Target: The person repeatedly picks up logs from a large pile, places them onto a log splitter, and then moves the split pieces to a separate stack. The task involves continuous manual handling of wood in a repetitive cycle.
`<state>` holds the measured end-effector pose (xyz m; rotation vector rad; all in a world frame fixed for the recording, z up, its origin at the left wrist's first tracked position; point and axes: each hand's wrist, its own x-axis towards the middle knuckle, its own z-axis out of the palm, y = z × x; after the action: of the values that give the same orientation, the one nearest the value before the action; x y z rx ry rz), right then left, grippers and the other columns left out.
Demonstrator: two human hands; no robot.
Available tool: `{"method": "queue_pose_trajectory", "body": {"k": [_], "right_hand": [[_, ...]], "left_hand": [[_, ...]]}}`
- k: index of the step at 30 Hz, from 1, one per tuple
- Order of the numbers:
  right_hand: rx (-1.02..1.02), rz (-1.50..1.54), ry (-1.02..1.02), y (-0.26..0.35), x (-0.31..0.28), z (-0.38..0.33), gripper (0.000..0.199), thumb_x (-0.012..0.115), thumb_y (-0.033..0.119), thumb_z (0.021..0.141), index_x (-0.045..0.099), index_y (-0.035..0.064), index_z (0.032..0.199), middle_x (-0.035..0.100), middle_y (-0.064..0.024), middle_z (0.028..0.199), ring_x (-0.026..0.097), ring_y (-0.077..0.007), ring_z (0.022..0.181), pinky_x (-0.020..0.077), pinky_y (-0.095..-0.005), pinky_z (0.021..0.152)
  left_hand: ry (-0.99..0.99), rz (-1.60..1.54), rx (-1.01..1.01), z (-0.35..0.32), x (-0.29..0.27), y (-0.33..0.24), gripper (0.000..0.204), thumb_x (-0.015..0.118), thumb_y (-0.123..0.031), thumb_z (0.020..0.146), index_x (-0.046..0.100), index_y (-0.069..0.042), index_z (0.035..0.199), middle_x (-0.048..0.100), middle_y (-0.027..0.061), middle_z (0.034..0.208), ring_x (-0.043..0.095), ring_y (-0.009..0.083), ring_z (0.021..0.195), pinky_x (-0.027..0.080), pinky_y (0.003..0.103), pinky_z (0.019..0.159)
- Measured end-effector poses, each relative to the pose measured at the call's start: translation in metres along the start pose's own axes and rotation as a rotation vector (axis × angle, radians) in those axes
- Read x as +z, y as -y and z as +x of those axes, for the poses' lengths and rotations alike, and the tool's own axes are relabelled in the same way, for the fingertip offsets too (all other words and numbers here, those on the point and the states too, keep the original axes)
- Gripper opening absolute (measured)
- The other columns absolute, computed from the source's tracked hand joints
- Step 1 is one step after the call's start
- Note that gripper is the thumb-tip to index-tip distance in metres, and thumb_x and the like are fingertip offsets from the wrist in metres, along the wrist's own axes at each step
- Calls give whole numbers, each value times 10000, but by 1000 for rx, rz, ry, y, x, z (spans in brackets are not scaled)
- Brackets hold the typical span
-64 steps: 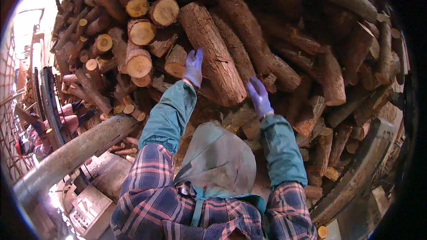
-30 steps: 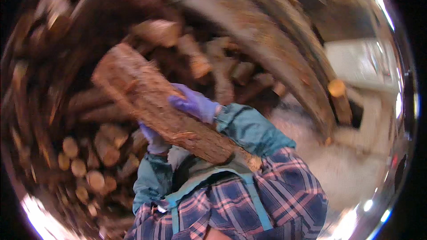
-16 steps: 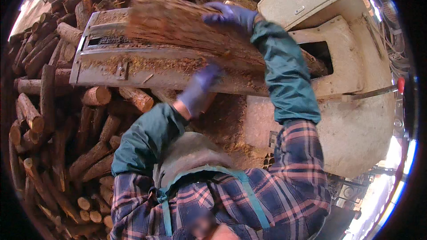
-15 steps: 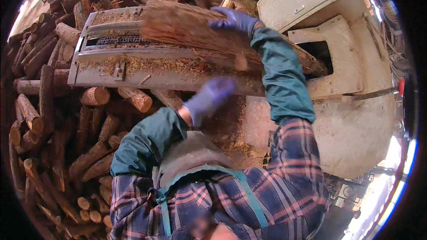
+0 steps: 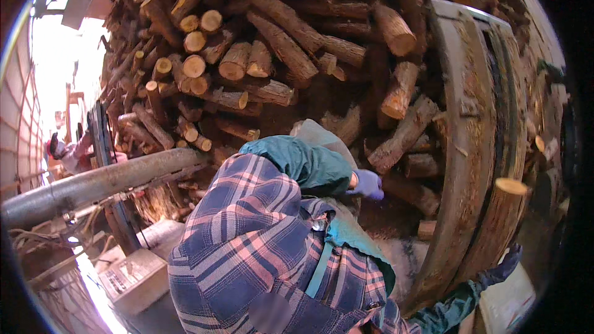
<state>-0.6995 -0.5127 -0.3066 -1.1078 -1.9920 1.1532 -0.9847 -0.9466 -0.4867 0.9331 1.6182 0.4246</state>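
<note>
Both my hands wear purple-blue gloves below green sleeve covers. My left hand hangs in the air in front of my body, beside the log pile, holding nothing I can see; its fingers look loosely apart. On the right, my right hand lies against the side of a log, fingers stretched out along the bark. That log rests lengthwise on a long metal conveyor trough strewn with sawdust and bark. Its pale cut end faces away from me.
A big pile of cut logs fills the far side and reaches close to my left hand. A thick metal pipe crosses at the left, above a control box. Another person is at the far left.
My view and body have turned left toward the log pile, so the trough now runs along my right. My right hand stays on the log; my left hand hangs lower, toward the pile.
</note>
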Motion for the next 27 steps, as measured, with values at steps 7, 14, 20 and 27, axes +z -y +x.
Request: {"method": "queue_pose_trajectory", "body": {"k": [7, 14, 20, 27], "right_hand": [[-249, 332, 470, 151, 352, -5, 382, 536, 220, 1017, 610, -5, 1317, 627, -124, 1307, 591, -237, 1214, 442, -388, 1095], [413, 209, 995, 140, 677, -52, 341, 649, 223, 991, 657, 45, 1282, 669, -48, 1212, 603, -171, 1106, 467, -303, 993], [1086, 386, 270, -7, 722, 51, 905, 569, 745, 878, 299, 245, 1583, 447, -107, 1530, 462, -316, 1356, 404, -509, 1026], [795, 622, 176, -90, 696, 231, 718, 579, 577, 945, 489, 78, 1453, 518, -108, 1471, 517, -302, 1290, 421, -459, 1055]], "left_hand": [[-301, -584, -139, -60, -170, 108, 537, 626, -484, 943, 701, -16, 1196, 737, 120, 1082, 671, 219, 943, 531, 385, 860], [-653, -1197, -131, -75, -279, 341, 390, 606, -296, 988, 631, -30, 1272, 697, 115, 1131, 671, 229, 1028, 542, 349, 860], [-800, -1223, -378, -125, -372, 467, 495, 641, -405, 955, 621, -61, 1311, 702, 92, 1129, 649, 222, 1012, 497, 353, 872], [-758, -1131, -515, -79, -374, 511, 400, 611, -345, 986, 642, -45, 1249, 686, 83, 1143, 634, 216, 1024, 504, 357, 880]]}}
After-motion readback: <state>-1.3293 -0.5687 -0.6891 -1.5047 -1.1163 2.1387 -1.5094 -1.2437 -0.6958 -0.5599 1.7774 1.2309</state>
